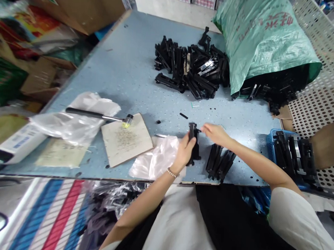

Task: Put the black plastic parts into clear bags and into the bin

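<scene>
My left hand [185, 150] is closed around a long black plastic part [195, 153], held upright above the table near its front edge. My right hand [213, 132] pinches beside the top end of that part. A small dark bit shows at its fingertips, too small to name. Right of the held part lies a small group of similar black parts [219, 162], set side by side. Under my left wrist is a crumpled clear plastic bag [156, 158].
Beyond my hands, black parts [187, 66] form a loose heap beside a green sack [268, 40] spilling more. A mallet [99, 115] rests across a plastic bag and a pale board [126, 141]. At right, a blue basket [271, 146] holds black parts against a perforated panel [326, 55].
</scene>
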Motion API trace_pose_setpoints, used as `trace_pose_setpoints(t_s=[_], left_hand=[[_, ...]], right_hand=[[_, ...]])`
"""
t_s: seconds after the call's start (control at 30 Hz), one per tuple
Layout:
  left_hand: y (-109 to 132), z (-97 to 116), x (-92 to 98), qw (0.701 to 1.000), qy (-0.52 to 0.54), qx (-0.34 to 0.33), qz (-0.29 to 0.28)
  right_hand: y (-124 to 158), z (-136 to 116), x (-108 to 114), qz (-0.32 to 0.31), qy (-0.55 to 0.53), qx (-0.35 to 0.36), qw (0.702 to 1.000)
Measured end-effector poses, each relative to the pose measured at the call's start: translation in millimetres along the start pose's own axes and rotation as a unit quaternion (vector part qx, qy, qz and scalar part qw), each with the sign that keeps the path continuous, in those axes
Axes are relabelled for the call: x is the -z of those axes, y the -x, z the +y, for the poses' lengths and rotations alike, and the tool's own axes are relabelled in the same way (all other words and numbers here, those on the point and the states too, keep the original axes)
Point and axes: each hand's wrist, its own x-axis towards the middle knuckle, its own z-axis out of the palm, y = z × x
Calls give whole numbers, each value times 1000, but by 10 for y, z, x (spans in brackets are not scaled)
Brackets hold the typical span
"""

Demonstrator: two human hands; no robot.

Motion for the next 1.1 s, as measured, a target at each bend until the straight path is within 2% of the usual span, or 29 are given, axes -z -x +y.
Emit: trace_pose_setpoints(t_s=[0.1, 0.17, 0.27, 0.33, 0.4, 0.47, 0.53, 0.57, 0.6, 0.67, 0.7, 0.73, 0.77, 0.8, 0.87, 0.9, 0.93, 0.97, 1.03, 1.1], left_hand=[[165, -220, -184, 992, -114, -32, -53], [268, -327, -316, 979, -178, -81, -53], [337, -383, -388, 968, -215, -123, -45], [322, -347, -314, 972, -194, -123, -49], [260, -262, -179, 981, -147, -112, -50], [150, -137, -56, 992, -83, -87, -47], [1, 21, -6, 998, 14, -51, -40], [-76, 108, -14, 995, 80, -35, -40], [-147, 195, -39, 987, 151, -19, -48], [-241, 349, -114, 958, 274, 9, -86], [-256, 409, -151, 945, 308, 21, -106], [-247, 452, -182, 942, 315, 28, -114], [-218, 481, -202, 949, 296, 29, -105], [-173, 496, -214, 963, 255, 22, -84], [-60, 506, -217, 989, 145, -11, -37], [-1, 510, -213, 995, 96, -30, -24], [55, 517, -209, 997, 59, -48, -24], [106, 529, -207, 997, 36, -65, -30], [192, 559, -205, 995, 19, -92, -39], [251, 579, -204, 994, 9, -103, -45]], right_hand=[[-705, 239, 292, 176, 75, -48, 980], [-1127, 362, 459, 247, 142, -67, 956], [-1521, 472, 630, 253, 184, -102, 944], [-1583, 511, 694, 247, 134, -110, 953], [-1482, 536, 708, 244, 13, -98, 965], [-1228, 543, 644, 220, -98, -85, 967], [-846, 514, 478, 142, -236, -78, 958], [-624, 482, 362, 83, -324, -72, 940], [-395, 440, 235, 14, -425, -64, 903], [36, 338, -8, -130, -575, -51, 806], [216, 288, -97, -178, -600, -47, 778], [361, 243, -152, -208, -594, -46, 776], [469, 206, -168, -203, -568, -43, 797], [542, 178, -148, -163, -520, -36, 838], [602, 138, -28, -3, -351, -3, 936], [604, 122, 47, 82, -238, 28, 967], [594, 107, 116, 145, -120, 67, 980], [577, 91, 171, 187, -12, 111, 976], [532, 63, 225, 217, 146, 192, 946], [478, 52, 217, 221, 225, 244, 917]])
